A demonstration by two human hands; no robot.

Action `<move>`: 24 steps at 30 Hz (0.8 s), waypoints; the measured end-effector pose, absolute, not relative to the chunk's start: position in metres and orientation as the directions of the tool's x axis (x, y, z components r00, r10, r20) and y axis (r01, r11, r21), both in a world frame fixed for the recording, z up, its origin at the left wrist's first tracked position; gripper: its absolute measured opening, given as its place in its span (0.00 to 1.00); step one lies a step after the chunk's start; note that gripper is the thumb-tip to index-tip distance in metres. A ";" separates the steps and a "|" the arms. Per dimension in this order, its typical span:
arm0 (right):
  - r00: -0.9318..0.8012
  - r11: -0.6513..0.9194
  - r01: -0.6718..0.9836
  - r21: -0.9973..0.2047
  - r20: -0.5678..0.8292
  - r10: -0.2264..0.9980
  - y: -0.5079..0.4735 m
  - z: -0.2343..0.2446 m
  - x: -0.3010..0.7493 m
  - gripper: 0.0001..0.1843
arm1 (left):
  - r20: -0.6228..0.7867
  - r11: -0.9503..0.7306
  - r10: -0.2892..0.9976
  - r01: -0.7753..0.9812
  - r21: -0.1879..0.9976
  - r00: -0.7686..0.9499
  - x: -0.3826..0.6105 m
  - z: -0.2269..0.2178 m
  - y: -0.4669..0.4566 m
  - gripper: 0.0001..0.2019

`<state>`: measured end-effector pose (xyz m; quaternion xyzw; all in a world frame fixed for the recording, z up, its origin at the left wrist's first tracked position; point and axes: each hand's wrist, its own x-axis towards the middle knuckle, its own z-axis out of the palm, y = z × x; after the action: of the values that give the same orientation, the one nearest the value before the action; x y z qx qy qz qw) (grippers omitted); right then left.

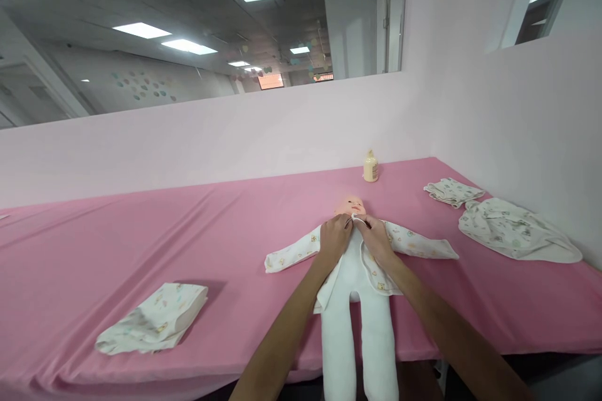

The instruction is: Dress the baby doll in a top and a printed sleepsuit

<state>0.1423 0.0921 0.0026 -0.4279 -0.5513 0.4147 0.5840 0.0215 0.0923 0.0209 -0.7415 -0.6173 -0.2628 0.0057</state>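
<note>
1 doll (358, 276); 1 bottle (370, 166) — 3 folded cloths (155, 319); 2 hands (335, 237).

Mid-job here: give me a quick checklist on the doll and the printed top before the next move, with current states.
1. Both hands at the collar: left hand, right hand - ok.
2. Doll flat on its back on the pink table - ok.
3. Printed top sleeves spread out - ok.
4. Top front closed lower down - not ok, flaps apart.
5. Collar fastener joined - cannot tell.
6. Doll's legs fully on the table - not ok, they overhang the edge.
</note>
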 end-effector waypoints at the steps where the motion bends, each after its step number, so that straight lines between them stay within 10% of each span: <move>1: 0.042 0.293 0.002 -0.956 0.293 0.955 0.092 0.003 0.142 0.14 | 0.397 -0.244 0.913 0.906 0.346 0.094 0.021 0.021 0.092 0.12; 10: 0.042 0.358 0.131 -0.925 0.366 0.930 0.087 0.003 0.143 0.15 | 0.273 -0.262 0.959 0.626 0.735 0.080 0.015 0.026 0.085 0.13; 24: -0.006 0.394 0.056 -0.917 0.394 0.919 0.090 -0.007 0.144 0.12 | 0.287 -0.287 0.953 0.579 0.763 0.094 0.016 0.024 0.088 0.17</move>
<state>0.1443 0.0895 -0.0067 -0.4044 -0.6028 0.3736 0.5775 0.0160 0.0879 0.0241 -0.7001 -0.5473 -0.3915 -0.2387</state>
